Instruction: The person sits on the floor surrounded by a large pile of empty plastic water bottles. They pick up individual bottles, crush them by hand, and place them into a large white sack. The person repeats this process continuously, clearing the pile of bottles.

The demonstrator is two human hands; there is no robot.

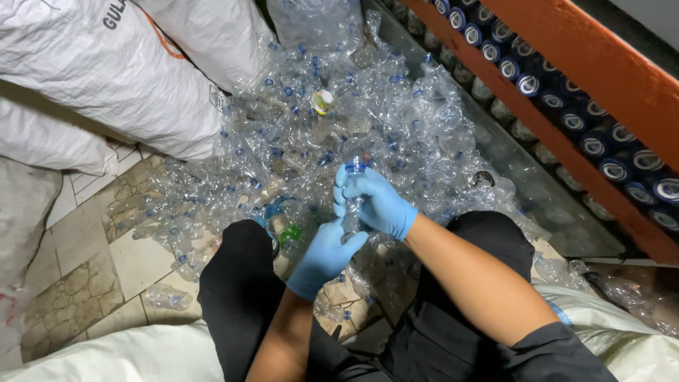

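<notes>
Directly above the seated person's knees, both hands meet on one clear plastic bottle (353,201) with a blue cap. Right hand (375,201), in a blue glove, has its grip wrapped around the upper part of the bottle, fingers pressed on the neck just under the cap. Left hand (327,253), also in a blue glove, has its grip closed around the bottle's lower end, thumb lying against the wall. Bottle stands roughly upright between the two hands, cap uppermost, held clear of the floor.

Beyond the bottle lies a large heap of crushed clear bottles (368,113), most with blue caps or rings, spreading from the person's legs to the far wall. One item with a yellow and green label (323,101) lies on the heap, well beyond the bottle. A green object (290,233) sits on the floor just left of the left hand, next to the left knee.

Left of the heap stand filled white woven sacks (106,78), leaning on one another. Right of the heap runs an orange shelf rail (566,120), with a row of bottles with dark blue caps (587,134) packed behind it. Tiled floor (92,262) shows to the left of the person's legs, with a few stray bottles on it. Another white sack (120,357) lies behind the legs, nearest the viewer. Black trousers (240,290) cover both legs.
</notes>
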